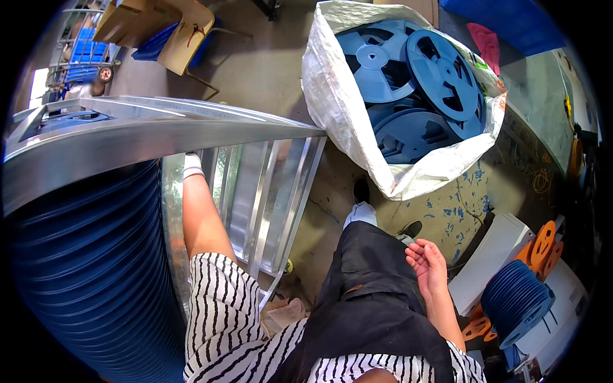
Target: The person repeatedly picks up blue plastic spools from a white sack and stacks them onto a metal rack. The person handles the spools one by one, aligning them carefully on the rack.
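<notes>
Head view: metal rack spans the left of the frame; both my forearms show.
Left reach: forearm runs up just right of the dark blue ridged stack, white wristband at the rail.
Left grip: my left hand is hidden behind the rail; spread or pinching, I cannot tell.
Right grip: my right hand is empty, fingers loosely curled, right of centre.
Ridged stack: lower left of the frame, below the rail.
Sack: white sack holding blue reels, upper centre to right.
Spool: blue wound spool, lower right, near orange reels.
Handling (judgement): wrist clear of the rail edge; free hand ready to steady the load.
Writing: faint marks on the upper rail, illegible to me; coloured print at the sack's right edge, unreadable.
</notes>
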Motion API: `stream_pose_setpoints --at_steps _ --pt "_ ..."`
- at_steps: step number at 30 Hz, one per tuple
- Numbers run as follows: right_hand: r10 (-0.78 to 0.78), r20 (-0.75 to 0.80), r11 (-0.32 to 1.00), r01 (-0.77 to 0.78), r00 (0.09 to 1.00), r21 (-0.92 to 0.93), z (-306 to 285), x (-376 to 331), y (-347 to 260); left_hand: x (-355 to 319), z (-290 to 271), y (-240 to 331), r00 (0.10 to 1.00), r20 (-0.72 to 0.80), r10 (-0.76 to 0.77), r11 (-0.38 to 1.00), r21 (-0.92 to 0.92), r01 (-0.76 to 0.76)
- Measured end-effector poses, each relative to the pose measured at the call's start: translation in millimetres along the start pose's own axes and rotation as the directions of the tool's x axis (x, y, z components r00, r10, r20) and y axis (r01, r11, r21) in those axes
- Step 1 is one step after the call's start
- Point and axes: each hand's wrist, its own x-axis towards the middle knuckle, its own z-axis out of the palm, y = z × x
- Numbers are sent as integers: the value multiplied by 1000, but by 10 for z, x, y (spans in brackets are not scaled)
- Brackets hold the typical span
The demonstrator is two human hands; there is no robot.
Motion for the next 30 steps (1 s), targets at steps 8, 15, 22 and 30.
stream_pose_setpoints --at_steps 8,15,22,30 --pt "-18 -28 1000 17 999 -22 120 -7 -23 41 402 -86 960 111 257 893 352 -280" --pt "-63 -55 994 67 997 91 -476 -57 -143 -1535 1250 -1699 795 500 345 676 455 -580" --pt "-489 -277 857 395 827 -332 -2019 -476 -51 -3901 1370 -2689 611 791 38 734 393 -554" --pt "-932 -347 358 -105 -105 -928 -4486 -1621 -1160 -5629 1173 -3261 471 855 -216 722 465 -512"
